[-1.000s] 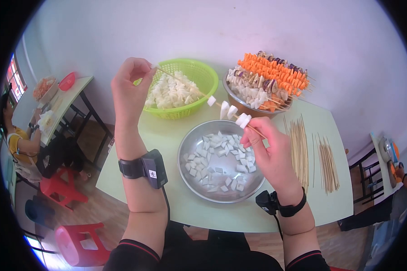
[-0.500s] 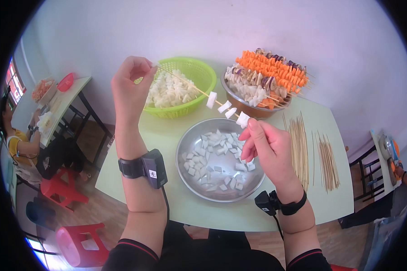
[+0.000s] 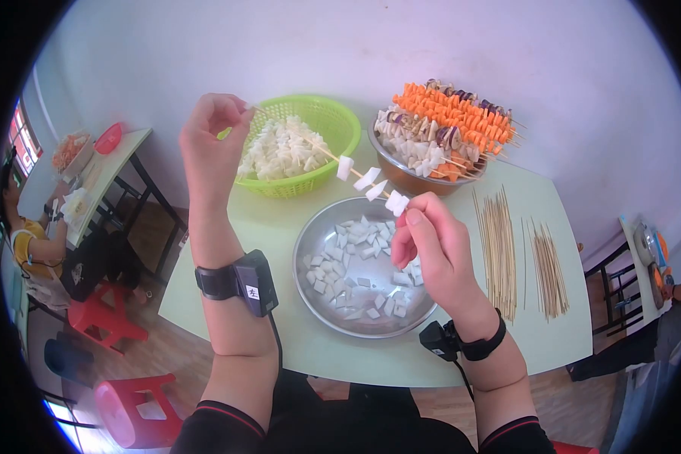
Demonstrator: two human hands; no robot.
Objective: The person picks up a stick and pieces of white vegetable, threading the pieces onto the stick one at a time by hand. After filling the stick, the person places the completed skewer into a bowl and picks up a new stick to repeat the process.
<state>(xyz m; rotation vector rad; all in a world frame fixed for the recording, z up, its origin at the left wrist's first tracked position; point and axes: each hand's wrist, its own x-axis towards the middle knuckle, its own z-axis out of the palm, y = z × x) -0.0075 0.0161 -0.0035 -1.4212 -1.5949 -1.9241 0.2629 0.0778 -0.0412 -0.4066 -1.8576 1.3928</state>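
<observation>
My left hand pinches one end of a thin wooden skewer, raised in front of the green basket. Several white chunks are threaded toward the skewer's other end, spaced apart. At that end, my right hand has thumb and fingers closed on the last white chunk. Beneath it, a round metal bowl holds loose white diamond-shaped pieces. Behind the skewer, the green basket is heaped with white pieces on sticks.
Finished skewers with orange and purple pieces fill a metal bowl at the back right. Bare skewers lie in bundles at the table's right. A person in yellow sits left, near red stools. Another person's arm shows far right.
Both hands have shifted slightly left with the skewer. The right hand's grip on the end chunk has turned a little, and the chunks sit a bit lower left in view.
</observation>
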